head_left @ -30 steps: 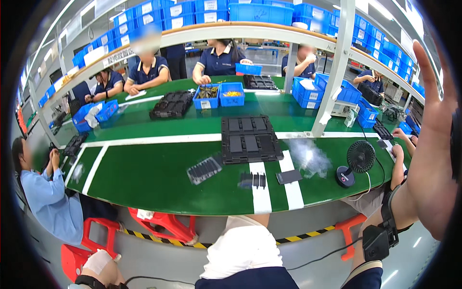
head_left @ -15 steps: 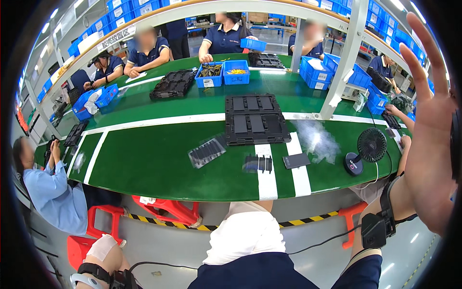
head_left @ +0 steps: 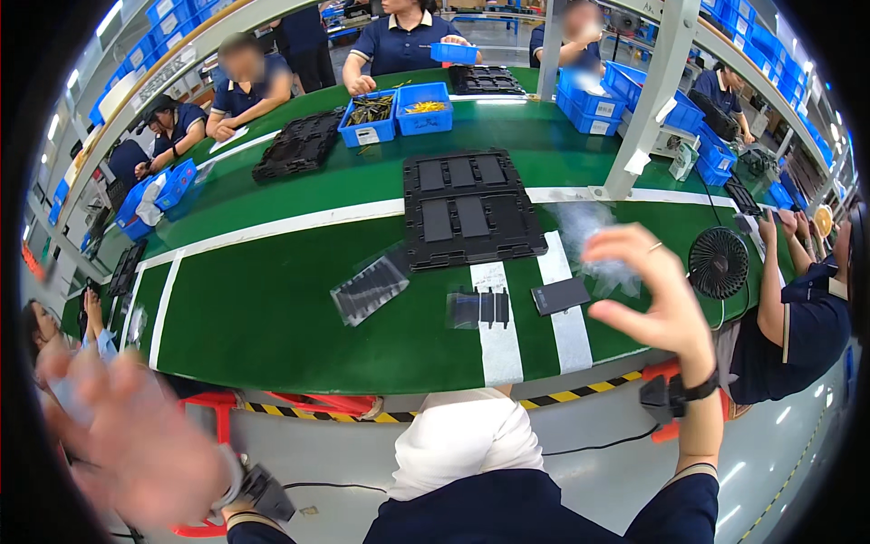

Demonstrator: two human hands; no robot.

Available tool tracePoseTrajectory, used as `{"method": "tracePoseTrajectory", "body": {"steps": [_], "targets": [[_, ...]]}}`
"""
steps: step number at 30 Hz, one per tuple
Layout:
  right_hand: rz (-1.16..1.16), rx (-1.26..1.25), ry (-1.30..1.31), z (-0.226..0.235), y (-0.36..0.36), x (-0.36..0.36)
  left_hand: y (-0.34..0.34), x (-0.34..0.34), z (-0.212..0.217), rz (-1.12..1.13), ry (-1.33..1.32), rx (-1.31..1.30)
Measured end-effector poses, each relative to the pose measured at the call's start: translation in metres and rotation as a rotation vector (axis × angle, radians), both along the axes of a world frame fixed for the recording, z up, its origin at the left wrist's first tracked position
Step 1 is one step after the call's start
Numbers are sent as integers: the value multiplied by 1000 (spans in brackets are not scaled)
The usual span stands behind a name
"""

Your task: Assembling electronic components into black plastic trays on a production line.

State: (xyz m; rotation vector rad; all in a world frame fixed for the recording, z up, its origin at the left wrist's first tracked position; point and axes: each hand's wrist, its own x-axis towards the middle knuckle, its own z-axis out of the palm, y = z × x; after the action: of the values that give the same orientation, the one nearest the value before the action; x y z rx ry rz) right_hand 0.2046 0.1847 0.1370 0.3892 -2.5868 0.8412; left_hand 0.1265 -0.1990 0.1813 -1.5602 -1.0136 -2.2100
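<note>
My right hand (head_left: 666,295) hangs above the table's near right part, fingers and thumb spread, holding nothing. It is nearest to a dark flat rectangular block (head_left: 560,296) and a heap of clear plastic film (head_left: 580,227). My left hand (head_left: 149,444), motion-blurred, is raised off the table's near left edge; its fingers look apart and no object shows in it. In front of me lies a black plastic tray (head_left: 521,240) with several dark flat rectangular pieces in its slots. Before it are a clear sheet with black strips (head_left: 372,288) and a smaller set of black strips (head_left: 480,310).
The green table (head_left: 272,308) carries white tape lines. Blue bins (head_left: 370,134) with small parts and another black tray (head_left: 294,145) sit farther back. A small black fan (head_left: 718,263) and a metal post (head_left: 648,109) stand at right. Co-workers sit around the table.
My right hand has come down and inward from the upper right toward the table. My left hand has risen into view at lower left. The view has shifted slightly.
</note>
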Motion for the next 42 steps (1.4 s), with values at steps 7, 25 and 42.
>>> {"method": "tracePoseTrajectory", "body": {"steps": [7,25,42], "targets": [[-66,198,-224,-97,27,-14,142,-92,-111,-133,-408,-996],[193,28,-163,-135,21,-73,207,-106,-173,205,-49,-1375],[170,15,-203,-134,23,-75,206,-106,-159,182,-130,-1547]]}}
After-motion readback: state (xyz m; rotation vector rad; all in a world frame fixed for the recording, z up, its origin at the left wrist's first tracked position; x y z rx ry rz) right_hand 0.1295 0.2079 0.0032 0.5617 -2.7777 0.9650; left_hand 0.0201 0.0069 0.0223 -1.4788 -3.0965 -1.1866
